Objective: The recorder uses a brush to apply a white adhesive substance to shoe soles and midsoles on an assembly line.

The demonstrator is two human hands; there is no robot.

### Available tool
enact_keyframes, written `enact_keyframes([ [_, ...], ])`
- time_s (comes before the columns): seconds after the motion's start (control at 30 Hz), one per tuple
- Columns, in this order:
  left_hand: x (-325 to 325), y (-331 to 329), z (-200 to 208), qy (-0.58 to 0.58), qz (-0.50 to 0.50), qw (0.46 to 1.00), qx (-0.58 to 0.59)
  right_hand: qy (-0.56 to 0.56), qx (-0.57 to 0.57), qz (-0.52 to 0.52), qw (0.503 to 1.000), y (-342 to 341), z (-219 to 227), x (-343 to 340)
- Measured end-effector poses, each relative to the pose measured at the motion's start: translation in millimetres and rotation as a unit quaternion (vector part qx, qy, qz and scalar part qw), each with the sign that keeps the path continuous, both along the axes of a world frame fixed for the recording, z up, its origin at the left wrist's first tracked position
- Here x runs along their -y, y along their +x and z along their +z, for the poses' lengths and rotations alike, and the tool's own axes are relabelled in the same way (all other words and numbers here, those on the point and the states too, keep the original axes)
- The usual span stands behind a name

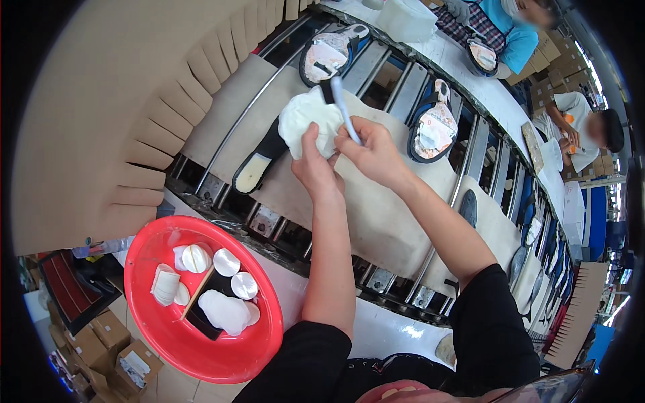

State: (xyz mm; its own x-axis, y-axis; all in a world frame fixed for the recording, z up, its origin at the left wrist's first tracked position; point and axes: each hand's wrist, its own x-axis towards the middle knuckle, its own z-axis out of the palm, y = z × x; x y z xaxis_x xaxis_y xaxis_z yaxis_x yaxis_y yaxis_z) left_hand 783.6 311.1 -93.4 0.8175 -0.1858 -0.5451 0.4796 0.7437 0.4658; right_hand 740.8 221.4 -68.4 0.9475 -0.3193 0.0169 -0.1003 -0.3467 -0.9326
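Far down and to the left of the left hand (314, 163) sits a red bowl (168, 336) on the white counter (376, 329). It holds several white pads (226, 262), a thin wooden stick (196, 293) and a dark tray; those pads look like they are not used yet.

The left hand is closed around a soft white pad (306, 117), with the thumb pressed on top. This pad is held up over the moving belt, just above a black shoe sole (259, 164) that lies on the belt right beside the hand.

The right hand (373, 156) is just next to the left one, almost touching it. It grips a pale blue brush (344, 107) like a pencil, and the brush rests across the white pad. I think the brushing is in the middle: the pad is in the hand and not yet set down.

Up from the hands lies another sole with shiny paper on it (330, 52). To the right of the right hand is one more sole (433, 127), and others follow along the belt.

For room, the belt has bare tan cloth below and between the hands. Metal rails cross the belt close by, and the belt's near edge meets the counter just below the wrists. Other people (584, 127) work well apart, far to the right.
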Motion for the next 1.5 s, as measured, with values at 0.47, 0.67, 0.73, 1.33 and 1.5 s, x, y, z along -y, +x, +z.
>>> enact_keyframes([
  [0.47, -14.2, 9.8, 2.3, 0.039, 0.145, 0.989, 0.013, -0.037, -0.103, 0.008, 0.994, 46.0, 51.7, 56.5],
  [0.67, -12.0, 12.5, 0.0, 0.041, 0.132, 0.990, 0.025, -0.081, -0.111, 0.016, 0.990, 124.5, -9.6, 76.7],
  [0.73, -15.2, 13.0, 0.8, 0.039, 0.130, 0.990, 0.025, -0.208, 0.006, -0.025, 0.978, 142.5, -22.8, 71.3],
  [1.33, -15.3, 14.4, -4.0, 0.023, 0.078, 0.996, 0.029, -0.469, 0.070, -0.051, 0.879, 135.5, -22.1, 92.6],
  [1.5, -14.7, 13.1, -3.0, 0.031, 0.066, 0.997, 0.031, -0.457, 0.040, -0.078, 0.885, 129.3, -31.0, 94.4],
])
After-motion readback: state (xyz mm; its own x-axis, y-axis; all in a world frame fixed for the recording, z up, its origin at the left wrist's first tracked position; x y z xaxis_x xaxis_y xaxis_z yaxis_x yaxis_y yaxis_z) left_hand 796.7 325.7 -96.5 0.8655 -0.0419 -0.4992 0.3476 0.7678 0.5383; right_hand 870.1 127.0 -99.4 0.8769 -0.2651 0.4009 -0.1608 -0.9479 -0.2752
